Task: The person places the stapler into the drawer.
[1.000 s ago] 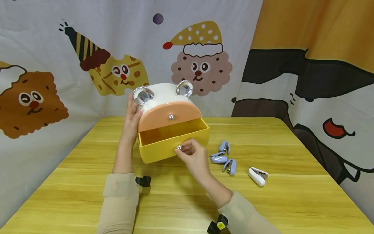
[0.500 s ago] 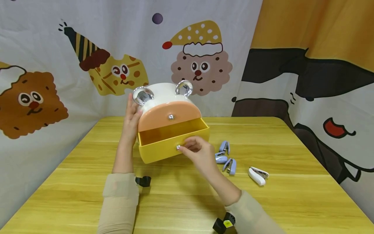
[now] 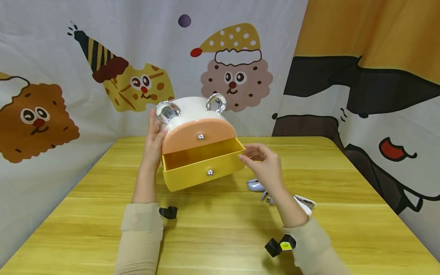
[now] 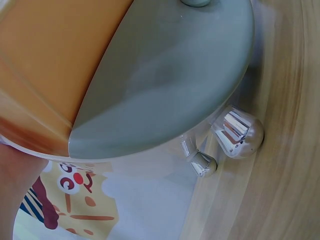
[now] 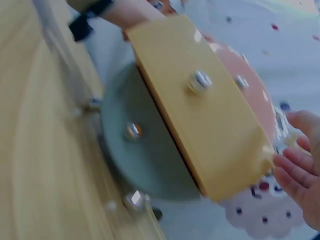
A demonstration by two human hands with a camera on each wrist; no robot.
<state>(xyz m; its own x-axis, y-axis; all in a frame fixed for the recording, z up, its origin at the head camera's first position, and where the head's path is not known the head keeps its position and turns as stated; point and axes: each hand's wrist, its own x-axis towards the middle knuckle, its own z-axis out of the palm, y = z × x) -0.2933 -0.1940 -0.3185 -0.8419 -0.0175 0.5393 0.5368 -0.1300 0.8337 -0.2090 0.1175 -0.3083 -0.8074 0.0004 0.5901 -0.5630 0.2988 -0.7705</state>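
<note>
A small rounded drawer box point(image 3: 192, 109) with a white top and silver ears stands on the table. Its yellow middle drawer point(image 3: 189, 176) is pulled out, and the visible inside holds nothing. Above it is an orange drawer point(image 3: 192, 135); below, a grey-green one point(image 4: 165, 90) shows in the wrist views. My left hand point(image 3: 153, 147) rests along the box's left side, fingers extended. Beside the yellow drawer's right front corner is my right hand point(image 3: 266, 166), fingers slightly bent, off the silver knob point(image 3: 210, 173). Whether its fingertips touch the corner, I cannot tell.
Right of the box lie mini staplers: a blue one point(image 3: 255, 185), another blue one point(image 3: 266, 197) partly behind my right wrist, and a white one point(image 3: 304, 204) partly covered by the forearm. A printed curtain point(image 3: 144, 23) hangs behind the wooden table point(image 3: 206, 244).
My right hand has let go of the yellow drawer's knob and moved right and up to the drawer's corner, now covering one blue stapler. The left hand and drawer stay put.
</note>
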